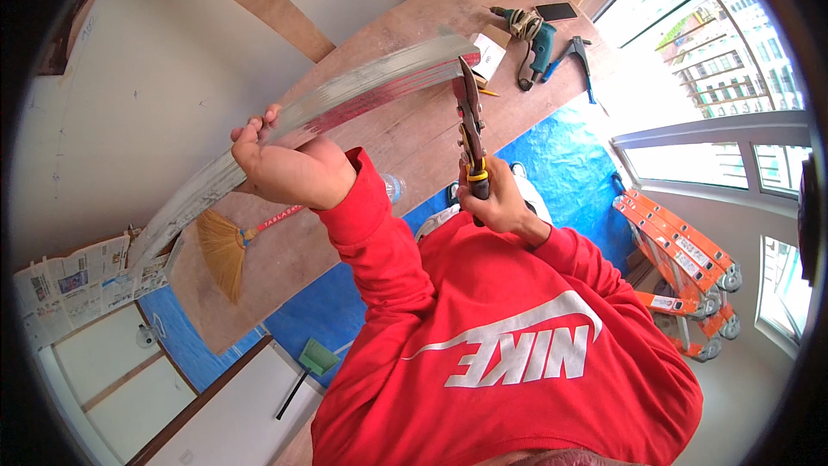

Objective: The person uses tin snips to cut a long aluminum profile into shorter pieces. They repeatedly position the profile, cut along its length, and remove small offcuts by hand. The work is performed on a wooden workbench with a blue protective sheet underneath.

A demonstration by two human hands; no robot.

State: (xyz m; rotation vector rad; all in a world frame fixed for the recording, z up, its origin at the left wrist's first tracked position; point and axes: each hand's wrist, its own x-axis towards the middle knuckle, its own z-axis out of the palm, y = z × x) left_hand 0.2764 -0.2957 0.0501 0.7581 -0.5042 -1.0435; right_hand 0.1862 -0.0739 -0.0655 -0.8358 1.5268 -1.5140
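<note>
My left hand (pixel 280 160), in a red sleeve, grips a long painted metal strip (pixel 362 78), grey with streaks of red, raised diagonally over the wooden work surface (pixel 336 257). My right hand (pixel 487 198) is closed round the yellow-and-black handles of metal snips (pixel 470 125). The snips point upward, with their jaws at the strip's right end; whether the blades bite into it is hard to tell. Behind that end lie a small white box (pixel 490 50) and a yellow pencil (pixel 488 93).
A green drill (pixel 541 47), a riveter-like tool (pixel 580 65) and a dark phone (pixel 555 11) lie at the back right. A straw broom (pixel 226 246) and plastic bottle (pixel 392 188) are left of centre. Blue sheeting (pixel 561 155), an orange ladder (pixel 668 246) and a green dustpan (pixel 317 356) are around.
</note>
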